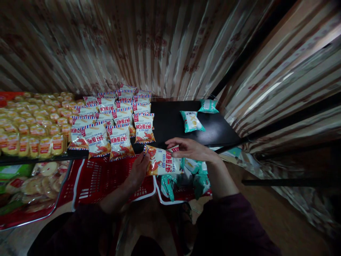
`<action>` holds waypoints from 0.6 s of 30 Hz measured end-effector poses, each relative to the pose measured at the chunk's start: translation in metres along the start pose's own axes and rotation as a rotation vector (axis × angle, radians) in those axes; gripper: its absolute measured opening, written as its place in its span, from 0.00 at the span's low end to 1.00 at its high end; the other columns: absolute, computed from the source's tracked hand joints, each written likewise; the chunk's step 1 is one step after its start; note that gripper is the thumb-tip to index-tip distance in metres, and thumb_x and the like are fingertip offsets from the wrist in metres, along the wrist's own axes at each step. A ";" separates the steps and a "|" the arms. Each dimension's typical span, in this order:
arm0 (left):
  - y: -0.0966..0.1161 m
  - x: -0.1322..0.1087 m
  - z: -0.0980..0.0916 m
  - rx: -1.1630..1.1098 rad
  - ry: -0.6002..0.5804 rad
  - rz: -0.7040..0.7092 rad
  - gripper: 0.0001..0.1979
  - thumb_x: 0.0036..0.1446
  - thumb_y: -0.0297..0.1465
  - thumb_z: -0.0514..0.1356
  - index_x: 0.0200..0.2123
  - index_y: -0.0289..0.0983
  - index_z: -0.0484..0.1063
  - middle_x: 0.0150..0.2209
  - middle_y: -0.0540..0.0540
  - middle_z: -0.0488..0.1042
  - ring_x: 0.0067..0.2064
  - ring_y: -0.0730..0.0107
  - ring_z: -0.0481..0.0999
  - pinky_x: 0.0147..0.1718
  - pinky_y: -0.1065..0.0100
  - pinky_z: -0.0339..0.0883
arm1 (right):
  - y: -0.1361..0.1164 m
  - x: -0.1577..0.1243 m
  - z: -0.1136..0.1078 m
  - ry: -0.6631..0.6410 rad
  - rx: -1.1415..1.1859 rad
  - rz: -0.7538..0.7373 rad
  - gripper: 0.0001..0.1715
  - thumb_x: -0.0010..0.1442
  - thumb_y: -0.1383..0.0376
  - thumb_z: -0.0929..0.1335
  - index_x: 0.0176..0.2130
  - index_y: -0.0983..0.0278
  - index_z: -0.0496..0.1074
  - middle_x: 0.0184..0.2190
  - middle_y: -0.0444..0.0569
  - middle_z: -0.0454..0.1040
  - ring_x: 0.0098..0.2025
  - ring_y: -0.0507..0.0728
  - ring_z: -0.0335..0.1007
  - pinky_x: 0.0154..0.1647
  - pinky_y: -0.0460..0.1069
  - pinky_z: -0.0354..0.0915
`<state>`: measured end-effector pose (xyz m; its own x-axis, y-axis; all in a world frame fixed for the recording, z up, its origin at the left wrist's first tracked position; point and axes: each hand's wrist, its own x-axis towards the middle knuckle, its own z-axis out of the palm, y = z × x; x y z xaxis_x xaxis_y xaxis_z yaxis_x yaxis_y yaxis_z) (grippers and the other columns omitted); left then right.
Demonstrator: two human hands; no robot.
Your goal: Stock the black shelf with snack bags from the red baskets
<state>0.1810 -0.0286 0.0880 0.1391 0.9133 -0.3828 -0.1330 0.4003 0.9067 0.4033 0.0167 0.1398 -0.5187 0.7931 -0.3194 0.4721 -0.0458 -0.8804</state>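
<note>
A white and orange snack bag [159, 164] with red lettering is held sideways in front of the shelf edge, above the baskets. My left hand [138, 170] pinches its left end. At the other end, the thumb and fingers of my right hand [186, 148] close on the bag's upper right corner. Matching snack bags [96, 138] stand in rows on the black shelf [167, 124], left of my hands. Beyond my right hand, a teal and white snack bag [192, 121] lies on the shelf, with another teal bag [209, 106] farther back.
Yellow packaged cakes [34, 129] fill the shelf's left side. Below are a red basket [103, 177], another basket [165, 202] holding several teal bags [201, 181], and a left basket [34, 222] with packaged round snacks [45, 183]. A patterned curtain [160, 49] hangs behind; a dark bar [282, 182] juts in at right.
</note>
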 end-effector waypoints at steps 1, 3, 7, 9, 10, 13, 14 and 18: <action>-0.002 0.000 -0.002 -0.011 0.039 -0.019 0.16 0.56 0.42 0.55 0.41 0.37 0.72 0.38 0.44 0.78 0.44 0.63 0.76 0.43 0.67 0.70 | 0.002 0.002 0.001 0.032 0.031 0.003 0.33 0.51 0.52 0.70 0.53 0.63 0.66 0.43 0.49 0.73 0.44 0.56 0.69 0.45 0.50 0.65; -0.008 0.002 -0.005 -0.034 0.141 -0.040 0.15 0.57 0.40 0.56 0.43 0.37 0.71 0.42 0.44 0.77 0.48 0.64 0.74 0.46 0.67 0.68 | 0.005 0.007 0.003 0.099 0.081 0.007 0.31 0.51 0.52 0.70 0.51 0.64 0.66 0.40 0.48 0.74 0.42 0.55 0.70 0.43 0.50 0.65; -0.013 0.001 -0.009 -0.063 0.163 0.015 0.19 0.55 0.40 0.59 0.47 0.37 0.70 0.47 0.44 0.75 0.52 0.64 0.72 0.48 0.67 0.67 | 0.007 0.015 0.010 0.236 0.147 -0.009 0.28 0.50 0.53 0.71 0.46 0.65 0.70 0.33 0.44 0.74 0.36 0.53 0.69 0.39 0.49 0.64; -0.010 -0.001 -0.010 -0.051 0.149 0.018 0.19 0.54 0.41 0.59 0.47 0.37 0.70 0.47 0.44 0.75 0.51 0.64 0.73 0.47 0.68 0.68 | 0.007 0.018 0.013 0.276 0.186 -0.002 0.25 0.48 0.53 0.72 0.43 0.65 0.71 0.31 0.43 0.73 0.34 0.52 0.69 0.38 0.48 0.63; -0.007 -0.002 -0.011 -0.042 0.163 0.016 0.19 0.54 0.41 0.59 0.46 0.37 0.71 0.46 0.44 0.75 0.50 0.63 0.73 0.46 0.68 0.68 | 0.007 0.019 0.014 0.289 0.218 0.002 0.25 0.48 0.53 0.72 0.41 0.65 0.72 0.31 0.43 0.74 0.33 0.52 0.69 0.37 0.48 0.63; 0.002 -0.006 -0.011 -0.002 0.189 0.048 0.17 0.55 0.40 0.57 0.44 0.37 0.72 0.46 0.43 0.75 0.51 0.62 0.72 0.47 0.68 0.67 | 0.006 0.022 0.018 0.320 0.331 0.001 0.22 0.46 0.53 0.73 0.36 0.64 0.72 0.30 0.43 0.74 0.31 0.51 0.69 0.35 0.48 0.63; 0.004 -0.007 -0.011 0.016 0.194 0.061 0.17 0.55 0.40 0.57 0.43 0.37 0.72 0.47 0.43 0.75 0.52 0.62 0.72 0.48 0.68 0.66 | 0.006 0.023 0.020 0.334 0.361 -0.004 0.22 0.46 0.52 0.74 0.35 0.64 0.73 0.29 0.43 0.74 0.31 0.51 0.68 0.35 0.47 0.63; 0.007 -0.010 -0.011 0.039 0.182 0.096 0.19 0.54 0.44 0.58 0.43 0.37 0.72 0.45 0.44 0.76 0.50 0.61 0.72 0.45 0.69 0.67 | 0.006 0.026 0.022 0.417 0.422 -0.024 0.21 0.43 0.51 0.75 0.30 0.64 0.73 0.26 0.43 0.75 0.28 0.50 0.68 0.33 0.47 0.64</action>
<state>0.1677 -0.0339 0.0964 -0.0525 0.9469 -0.3171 -0.0984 0.3111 0.9453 0.3769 0.0234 0.1190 -0.1619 0.9646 -0.2083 0.0955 -0.1948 -0.9762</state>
